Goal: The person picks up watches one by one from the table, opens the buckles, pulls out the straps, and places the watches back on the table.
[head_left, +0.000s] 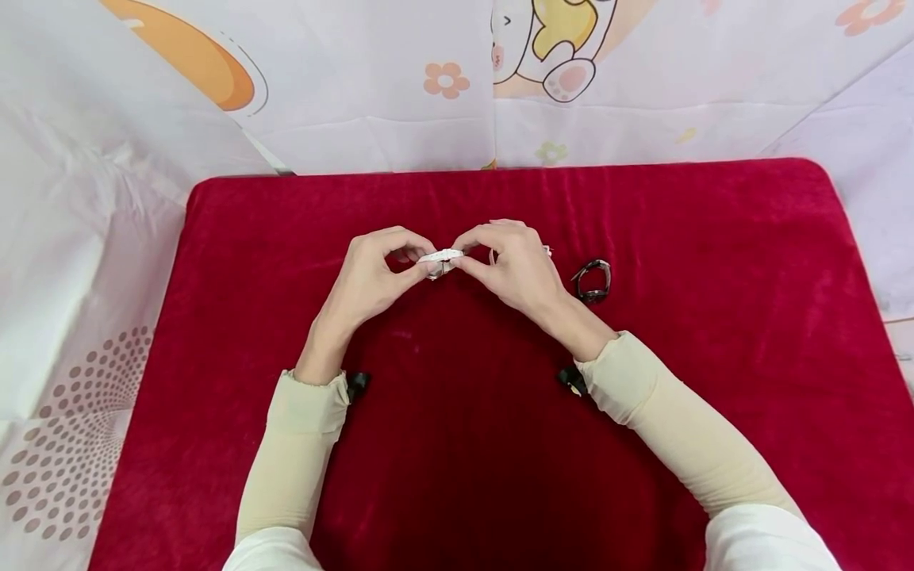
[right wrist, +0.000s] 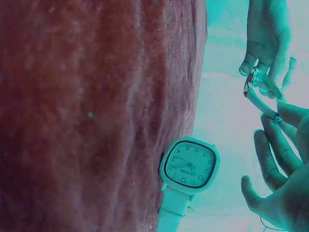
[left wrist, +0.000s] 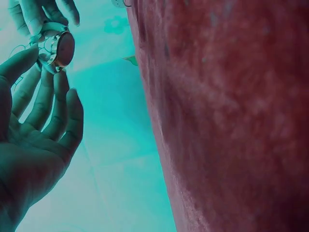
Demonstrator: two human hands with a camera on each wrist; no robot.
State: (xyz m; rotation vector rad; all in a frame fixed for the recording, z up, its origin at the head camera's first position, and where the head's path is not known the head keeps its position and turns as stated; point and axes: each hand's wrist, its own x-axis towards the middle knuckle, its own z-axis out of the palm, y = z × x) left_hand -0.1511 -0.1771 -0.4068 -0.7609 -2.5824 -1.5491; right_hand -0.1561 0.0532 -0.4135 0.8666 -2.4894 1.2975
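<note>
Both my left hand [head_left: 371, 274] and right hand [head_left: 516, 266] pinched the white watch [head_left: 440, 258] above the red cloth [head_left: 464, 460]; strap looked unfastened, two other watches lay untouched, square watch [right wrist: 188, 166], dark watch [head_left: 593, 280].

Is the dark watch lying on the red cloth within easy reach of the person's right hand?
Probably yes: the dark watch lies just beside the right hand, nothing between, though that hand now pinches the white watch.

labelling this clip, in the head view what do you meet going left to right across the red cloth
left hand → white watch pinched between both hands → right hand → dark watch lying on the red cloth
</note>
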